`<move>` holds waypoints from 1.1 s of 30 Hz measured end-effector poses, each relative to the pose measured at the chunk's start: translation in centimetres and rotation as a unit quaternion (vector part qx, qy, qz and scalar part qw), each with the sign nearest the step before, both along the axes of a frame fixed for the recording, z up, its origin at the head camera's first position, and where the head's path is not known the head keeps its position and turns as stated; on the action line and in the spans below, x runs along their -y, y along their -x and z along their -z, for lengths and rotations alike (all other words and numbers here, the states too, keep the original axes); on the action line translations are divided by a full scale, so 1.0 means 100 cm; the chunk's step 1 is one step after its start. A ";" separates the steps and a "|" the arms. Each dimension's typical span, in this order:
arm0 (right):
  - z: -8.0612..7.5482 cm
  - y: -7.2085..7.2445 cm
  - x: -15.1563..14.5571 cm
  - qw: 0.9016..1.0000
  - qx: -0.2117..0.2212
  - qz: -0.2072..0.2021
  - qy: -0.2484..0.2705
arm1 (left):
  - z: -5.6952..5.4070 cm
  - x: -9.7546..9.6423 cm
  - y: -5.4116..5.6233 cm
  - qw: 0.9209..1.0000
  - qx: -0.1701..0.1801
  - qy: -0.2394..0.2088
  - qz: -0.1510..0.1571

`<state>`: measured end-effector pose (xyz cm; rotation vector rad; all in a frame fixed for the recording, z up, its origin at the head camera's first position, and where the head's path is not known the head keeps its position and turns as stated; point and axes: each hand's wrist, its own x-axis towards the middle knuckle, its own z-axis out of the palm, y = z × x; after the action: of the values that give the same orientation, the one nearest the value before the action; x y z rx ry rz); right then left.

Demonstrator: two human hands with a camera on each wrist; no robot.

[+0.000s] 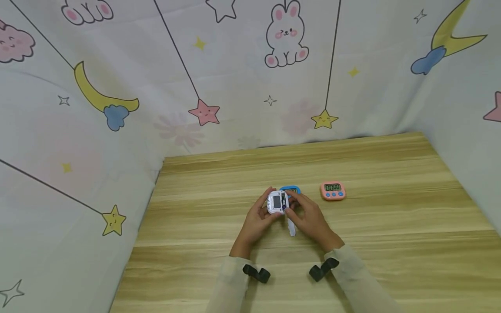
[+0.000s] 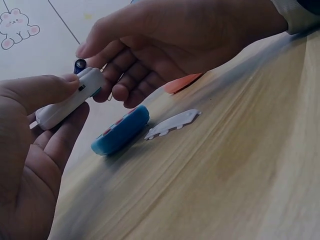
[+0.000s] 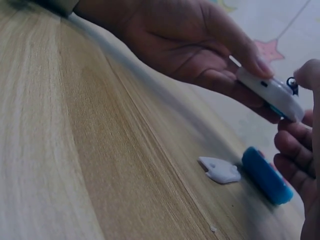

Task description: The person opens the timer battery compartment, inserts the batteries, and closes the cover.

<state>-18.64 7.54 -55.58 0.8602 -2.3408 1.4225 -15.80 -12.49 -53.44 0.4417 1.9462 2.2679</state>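
A white digital timer (image 1: 277,201), back side up with its battery bay uncovered, is gripped by my left hand (image 1: 256,222) between thumb and fingers. A small dark-blue battery (image 2: 79,66) sticks up at a slant from the bay. My right hand (image 1: 312,219) is at the timer's right end, its thumb tip right at the battery's raised end. Its other fingers, loosely bent, lie beside and under that end of the timer. On the table below lies a white battery cover (image 2: 173,123), next to a blue timer (image 2: 121,131) partly hidden by the hands in the head view.
A pink timer (image 1: 333,191) with a lit-looking display and blue buttons lies to the right on the wood-grain table (image 1: 391,208). Printed cloth (image 1: 242,78) with stars, moons and a rabbit hangs behind the table and along its sides.
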 end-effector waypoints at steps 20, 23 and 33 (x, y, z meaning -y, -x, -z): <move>-0.003 -0.001 0.002 0.995 0.079 -0.043 0.038 | 0.017 0.003 0.006 1.000 0.001 0.005 0.016; -0.004 -0.002 0.002 0.989 0.119 -0.065 0.056 | 0.021 0.002 0.007 1.000 -0.007 -0.001 0.018; -0.024 -0.008 -0.001 0.958 0.246 -0.108 0.102 | 0.018 -0.005 0.003 0.999 -0.019 0.010 0.036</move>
<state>-17.83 7.64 -53.17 0.7917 -2.4215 2.1395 -16.11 -11.96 -55.23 0.5483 1.9360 2.2110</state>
